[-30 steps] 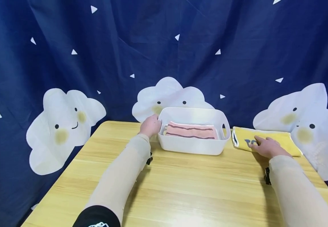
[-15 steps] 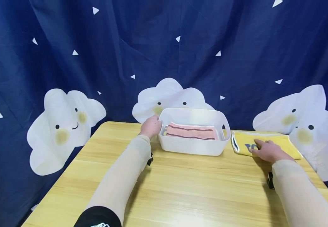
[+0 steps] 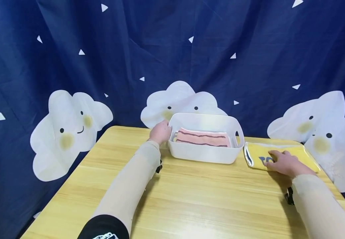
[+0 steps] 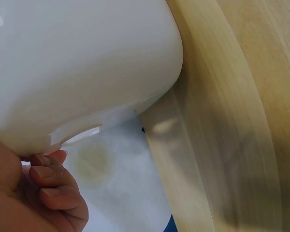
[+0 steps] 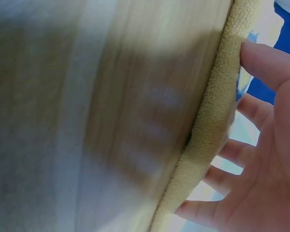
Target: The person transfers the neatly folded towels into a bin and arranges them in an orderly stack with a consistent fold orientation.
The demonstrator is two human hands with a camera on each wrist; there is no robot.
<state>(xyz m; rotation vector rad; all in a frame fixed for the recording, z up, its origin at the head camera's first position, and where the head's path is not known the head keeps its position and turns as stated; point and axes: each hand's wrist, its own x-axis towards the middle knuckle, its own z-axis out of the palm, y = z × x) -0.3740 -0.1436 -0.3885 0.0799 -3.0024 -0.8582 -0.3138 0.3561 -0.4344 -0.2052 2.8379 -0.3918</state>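
At the white plastic basket (image 3: 203, 155), my left hand (image 3: 160, 132) grips the left end by the rim. Its curled fingers show beside the handle slot in the left wrist view, close to the basket wall (image 4: 87, 63). A folded pink towel (image 3: 202, 138) with dark wavy stripes lies inside the basket. To the right of the basket is a folded yellow towel (image 3: 305, 154) with white edging and blue lettering. My right hand (image 3: 290, 164) rests on it from above; in the right wrist view the fingers are spread over the towel (image 5: 208, 130).
A wooden table (image 3: 208, 196) carries the basket and towels near its back edge. Behind it hangs a dark blue curtain (image 3: 166, 39) printed with white clouds and triangles. The yellow towel lies near the table's right edge.
The yellow towel has slid a little toward me under my right hand, which has moved the same way. My left hand and the basket have stayed in place.
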